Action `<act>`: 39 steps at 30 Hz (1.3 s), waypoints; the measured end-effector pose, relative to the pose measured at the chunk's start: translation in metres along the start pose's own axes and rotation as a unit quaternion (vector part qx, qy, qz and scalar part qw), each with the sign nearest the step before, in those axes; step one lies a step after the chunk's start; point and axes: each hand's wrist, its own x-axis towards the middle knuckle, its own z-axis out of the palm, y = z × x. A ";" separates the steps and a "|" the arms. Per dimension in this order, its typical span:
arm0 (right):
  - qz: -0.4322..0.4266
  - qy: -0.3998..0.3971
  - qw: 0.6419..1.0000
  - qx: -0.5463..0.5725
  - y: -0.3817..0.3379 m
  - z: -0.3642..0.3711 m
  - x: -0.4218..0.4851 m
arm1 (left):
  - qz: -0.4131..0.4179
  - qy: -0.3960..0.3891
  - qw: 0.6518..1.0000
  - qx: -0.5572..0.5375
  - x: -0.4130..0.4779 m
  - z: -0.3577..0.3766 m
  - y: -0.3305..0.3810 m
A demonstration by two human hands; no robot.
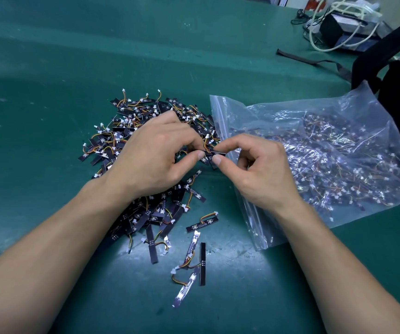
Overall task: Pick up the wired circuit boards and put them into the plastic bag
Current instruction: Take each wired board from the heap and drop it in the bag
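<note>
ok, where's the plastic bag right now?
Head view, right side: the plastic bag lies on the table, its zip edge beside the board pile, the right hand over it.

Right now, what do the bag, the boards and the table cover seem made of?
Plastic bag: thin clear film, glossy; it crinkles, glints and shows its contents. Circuit boards: rigid black strips, matte, likely laminate, with coloured insulated wires. Table cover: probably rubbery green mat, matte and scuffed.

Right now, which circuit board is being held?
The board pinched between left hand and right hand, at the edge of the bag; the others lie in the pile or inside it.
</note>
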 end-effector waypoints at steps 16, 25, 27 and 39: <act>-0.017 -0.005 1.000 -0.025 0.000 -0.001 0.001 | -0.004 0.002 1.000 -0.003 0.001 0.000 0.003; -0.007 -0.011 1.000 -0.014 0.000 0.000 0.000 | -0.001 -0.006 1.000 0.000 0.002 0.001 0.001; -0.004 -0.011 1.000 -0.012 -0.001 0.000 -0.001 | 0.001 -0.007 1.000 0.001 0.002 0.001 0.001; -0.009 -0.012 1.000 -0.017 0.000 0.000 0.000 | 0.000 -0.008 1.000 -0.003 0.001 -0.001 0.003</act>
